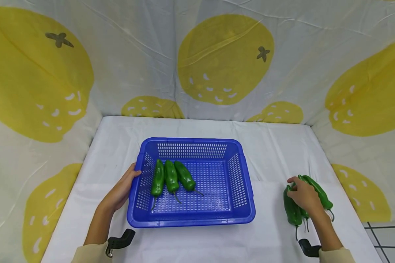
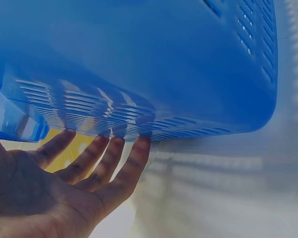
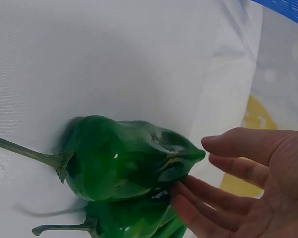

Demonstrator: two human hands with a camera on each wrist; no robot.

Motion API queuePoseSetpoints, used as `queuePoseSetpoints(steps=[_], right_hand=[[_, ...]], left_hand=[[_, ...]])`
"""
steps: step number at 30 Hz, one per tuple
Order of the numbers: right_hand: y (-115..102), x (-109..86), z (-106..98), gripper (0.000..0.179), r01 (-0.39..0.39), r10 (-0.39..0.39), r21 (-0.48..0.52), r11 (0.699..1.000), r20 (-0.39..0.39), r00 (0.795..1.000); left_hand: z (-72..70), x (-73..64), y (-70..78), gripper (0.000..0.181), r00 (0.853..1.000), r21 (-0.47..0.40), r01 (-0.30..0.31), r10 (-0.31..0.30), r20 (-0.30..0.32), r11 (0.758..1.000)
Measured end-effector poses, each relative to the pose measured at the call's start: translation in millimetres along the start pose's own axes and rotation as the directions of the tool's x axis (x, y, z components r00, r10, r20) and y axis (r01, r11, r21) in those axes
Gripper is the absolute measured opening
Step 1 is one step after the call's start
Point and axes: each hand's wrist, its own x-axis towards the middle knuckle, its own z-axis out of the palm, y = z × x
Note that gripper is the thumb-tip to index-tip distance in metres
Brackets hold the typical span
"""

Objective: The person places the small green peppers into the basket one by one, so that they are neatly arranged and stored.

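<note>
A blue plastic basket (image 1: pixel 192 221) with slotted walls holds three green peppers (image 1: pixel 171 177) side by side on its left half. My left hand (image 1: pixel 120 191) holds the basket's left rim, thumb over the edge; in the left wrist view its fingertips (image 2: pixel 143 144) press the slotted outer wall from outside. At the right, my right hand (image 1: pixel 304 195) is over another group of green peppers (image 1: pixel 293 210) on the cloth. In the right wrist view, the thumb is right by the pointed tip of the nearest pepper (image 3: pixel 124 161), and fingers (image 3: pixel 188 203) reach along its side.
White cloth (image 1: pixel 270 146) covers the table. Behind it and at both sides hangs a curtain (image 1: pixel 135 54) printed with yellow fruit. Black camera mounts (image 1: pixel 120 241) are worn at both wrists. A tiled floor (image 1: pixel 390 237) shows past the table's right edge.
</note>
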Motion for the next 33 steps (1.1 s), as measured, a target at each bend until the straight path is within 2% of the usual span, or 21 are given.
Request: queuePoseSetpoints(steps=[9, 23, 33], right_hand=[[5, -2.3, 7, 0.049, 0.027, -0.025, -0.078, 0.997, 0.026, 0.999], [10, -3.5, 10, 0.049, 0.036, -0.036, -0.048, 0.998, -0.002, 0.999], [3, -1.3, 2, 0.050, 0.049, -0.050, -0.041, 0.998, -0.018, 0.999]], left_hand=[[0.7, -0.2, -0.1, 0.060, 1.000, 0.001, -0.007, 0.007, 0.002, 1.000], [0.2, 0.4, -0.1, 0.060, 1.000, 0.004, -0.007, 0.007, 0.005, 1.000], [0.8, 0.0, 0.2, 0.060, 1.000, 0.000, -0.006, 0.006, 0.003, 1.000]])
